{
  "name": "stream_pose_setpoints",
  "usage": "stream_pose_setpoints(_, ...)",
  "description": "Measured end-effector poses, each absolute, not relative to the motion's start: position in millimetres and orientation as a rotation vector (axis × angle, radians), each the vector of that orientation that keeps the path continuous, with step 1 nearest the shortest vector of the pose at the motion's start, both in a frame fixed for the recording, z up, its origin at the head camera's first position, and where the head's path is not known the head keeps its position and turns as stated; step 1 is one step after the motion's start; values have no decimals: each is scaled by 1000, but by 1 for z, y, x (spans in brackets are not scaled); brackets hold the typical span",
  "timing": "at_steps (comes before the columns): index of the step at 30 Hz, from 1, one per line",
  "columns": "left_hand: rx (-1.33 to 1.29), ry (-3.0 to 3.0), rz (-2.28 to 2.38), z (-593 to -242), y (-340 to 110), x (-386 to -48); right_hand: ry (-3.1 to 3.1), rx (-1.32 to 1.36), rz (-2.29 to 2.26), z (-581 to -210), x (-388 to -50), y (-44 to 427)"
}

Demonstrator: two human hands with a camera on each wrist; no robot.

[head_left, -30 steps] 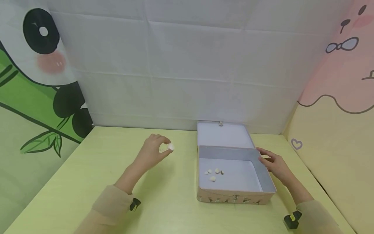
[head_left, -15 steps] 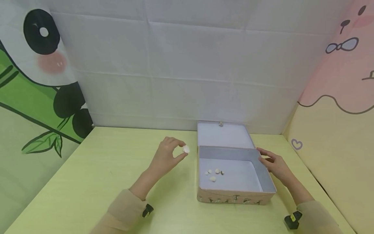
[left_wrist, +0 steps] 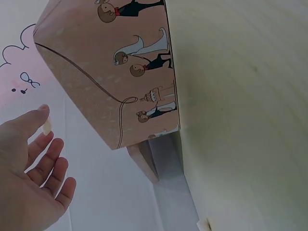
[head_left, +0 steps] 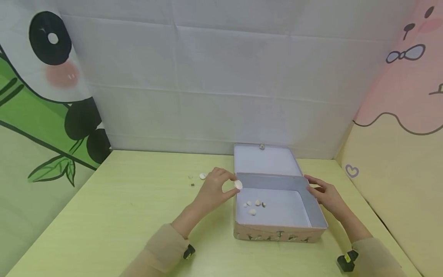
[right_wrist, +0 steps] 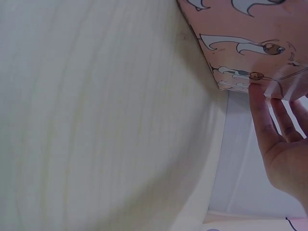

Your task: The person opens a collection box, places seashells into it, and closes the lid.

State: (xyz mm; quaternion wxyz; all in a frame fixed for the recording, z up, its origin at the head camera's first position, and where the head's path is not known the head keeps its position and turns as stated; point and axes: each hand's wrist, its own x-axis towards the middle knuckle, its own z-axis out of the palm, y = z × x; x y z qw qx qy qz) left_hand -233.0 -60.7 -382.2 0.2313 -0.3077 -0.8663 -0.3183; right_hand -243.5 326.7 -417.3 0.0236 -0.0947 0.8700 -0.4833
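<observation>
Left hand [head_left: 215,189] pinching white shell [head_left: 238,184], pale yellow table [head_left: 104,215], white backdrop [head_left: 221,77], cartoon walls [head_left: 394,161]

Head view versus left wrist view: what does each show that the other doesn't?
Only the head view shows the right hand at the box and the small pieces inside. Only the left wrist view shows clear cartoon couples on the box's outer wall. Both show the box, the table and the left hand pinching a pale piece.
</observation>
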Motion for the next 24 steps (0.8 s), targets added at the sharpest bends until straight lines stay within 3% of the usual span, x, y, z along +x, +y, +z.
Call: stream_pose_setpoints(24, -990, -2667, -670, -403, -24, -252, 2712, -274, -1464, -418, -245, 326)
